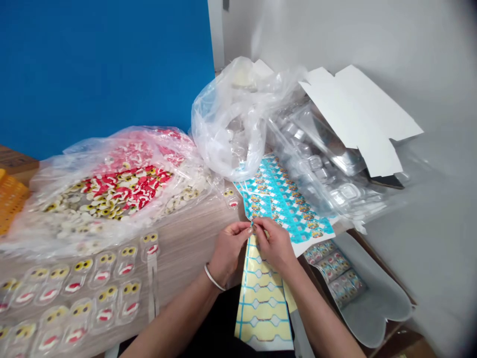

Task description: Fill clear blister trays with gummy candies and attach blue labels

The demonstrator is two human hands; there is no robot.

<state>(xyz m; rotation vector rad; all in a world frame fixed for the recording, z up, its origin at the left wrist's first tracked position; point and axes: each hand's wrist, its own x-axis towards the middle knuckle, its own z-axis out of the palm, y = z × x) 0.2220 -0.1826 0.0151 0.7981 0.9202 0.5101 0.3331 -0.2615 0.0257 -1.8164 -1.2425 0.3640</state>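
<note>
My left hand (228,250) and my right hand (275,244) meet near the middle, fingertips pinched together at the upper end of a yellowish backing sheet (263,293). That sticker sheet has blue cut outlines and hangs down towards my lap. The small piece between the fingertips is mostly hidden. Just beyond my hands lies a turquoise printed sticker sheet (283,199) with rows of coloured figures. A small clear blister pack (231,198) with yellow and red pieces lies to its left.
Rows of filled blister packs (106,268) cover the table's left front. Behind them spreads a plastic bag of red, white and yellow pieces (122,191). Clear packaging (316,164), white card (361,109), a box of packed items (339,273) and an orange basket (11,199) stand around.
</note>
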